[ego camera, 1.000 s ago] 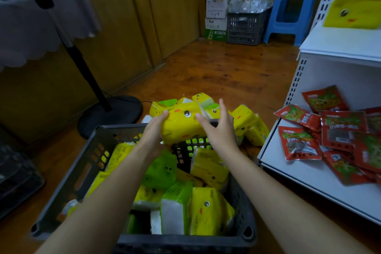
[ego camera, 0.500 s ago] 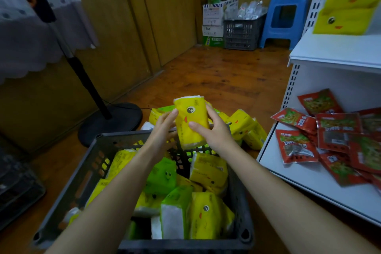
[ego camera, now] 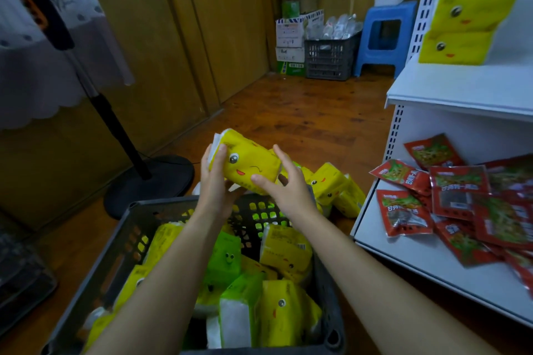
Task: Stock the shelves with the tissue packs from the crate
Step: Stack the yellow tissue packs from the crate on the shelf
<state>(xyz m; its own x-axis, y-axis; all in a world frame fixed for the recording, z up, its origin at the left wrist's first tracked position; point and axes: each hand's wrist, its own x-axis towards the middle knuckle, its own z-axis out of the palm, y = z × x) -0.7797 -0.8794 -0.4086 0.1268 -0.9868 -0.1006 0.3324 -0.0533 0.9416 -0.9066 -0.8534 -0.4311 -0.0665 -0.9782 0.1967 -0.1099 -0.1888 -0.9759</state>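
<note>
Right, left hand (ego camera: pixel 215 181) curls round one end of a yellow tissue pack (ego camera: pixel 248 164), right hand (ego camera: pixel 284 184) grips the other end, thumb on its face. The pack sits tilted above the far rim of the grey crate (ego camera: pixel 132 242). Below, yellow and green packs (ego camera: pixel 284 251) fill the crate. On the white shelf (ego camera: pixel 461 95) at right are two stacked packs (ego camera: pixel 461 23) up top and red snack packets (ego camera: pixel 458 193) lower down.

Bare left hand (ego camera: pixel 215 181) and right hand (ego camera: pixel 285 186), slender fingers (ego camera: pixel 278 153), slim forearms (ego camera: pixel 375 277) uncovered throughout.
</note>
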